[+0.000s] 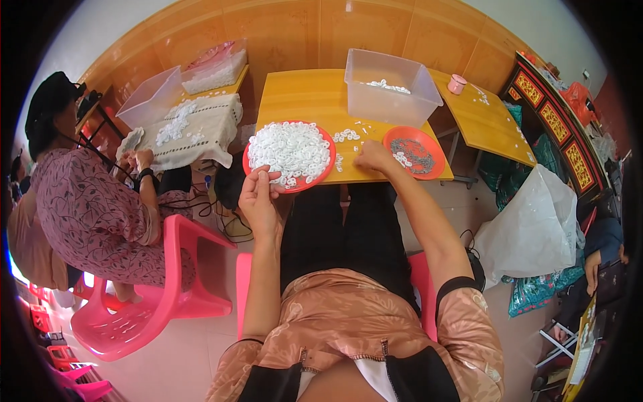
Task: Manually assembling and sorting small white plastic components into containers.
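My left hand is raised at the front left rim of a red plate, its thumb and fingers pinched together; whatever lies between them is too small to name. Small white oval plastic pieces with holes are heaped on this plate. Over the table's front part, my right hand has its fingers curled down close to the tabletop, and their tips are hidden. Just right of it sits a second red plate with small grey metal parts and a few white pieces. Loose white pieces lie between the two plates.
A clear plastic bin with white pieces stands on my yellow table. Right of it, another yellow table carries a pink mug. A person works at a cloth-covered table on the left, beside a pink chair. A white sack stands right.
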The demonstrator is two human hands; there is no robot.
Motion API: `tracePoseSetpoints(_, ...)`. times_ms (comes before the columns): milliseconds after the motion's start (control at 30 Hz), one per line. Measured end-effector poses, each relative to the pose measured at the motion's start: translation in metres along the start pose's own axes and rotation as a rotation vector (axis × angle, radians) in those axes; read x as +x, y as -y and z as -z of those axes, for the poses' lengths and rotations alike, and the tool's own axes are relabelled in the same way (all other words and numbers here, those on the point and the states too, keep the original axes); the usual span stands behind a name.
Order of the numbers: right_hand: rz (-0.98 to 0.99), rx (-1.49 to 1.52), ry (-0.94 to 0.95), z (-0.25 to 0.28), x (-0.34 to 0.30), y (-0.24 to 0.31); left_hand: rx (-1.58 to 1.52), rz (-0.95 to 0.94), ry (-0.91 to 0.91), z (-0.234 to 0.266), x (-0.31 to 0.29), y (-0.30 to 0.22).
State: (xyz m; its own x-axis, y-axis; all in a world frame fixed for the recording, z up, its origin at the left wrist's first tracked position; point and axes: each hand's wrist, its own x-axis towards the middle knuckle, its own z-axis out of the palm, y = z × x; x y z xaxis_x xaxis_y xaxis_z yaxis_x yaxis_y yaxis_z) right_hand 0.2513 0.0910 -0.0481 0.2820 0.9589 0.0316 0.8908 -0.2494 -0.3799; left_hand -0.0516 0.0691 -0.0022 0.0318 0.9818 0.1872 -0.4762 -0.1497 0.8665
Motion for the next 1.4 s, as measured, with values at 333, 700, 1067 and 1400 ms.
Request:
tracePoseSetpoints(333,-0.069,-0.055,0.078,0.015,-0.012,0.003,0.007,0.0,0.007,0.0,-0.001,0.001)
tracePoseSetpoints(700,-0.022,0.003,-0.038,0.009,-0.028,0.012,-0.012,0.006,0.001,-0.001,-0.002,0.0)
tracePoseSetpoints(1067,0.081,-0.153,-0.102,-0.012,-0.018,-0.003,0.018,0.026,0.047,-0.009,-0.006,0.006)
tracePoseSetpoints(1400,0.207,0.137,0.193,0.023,-0.053,0.033,0.263,0.115,0.304,-0.016,-0.031,0.048)
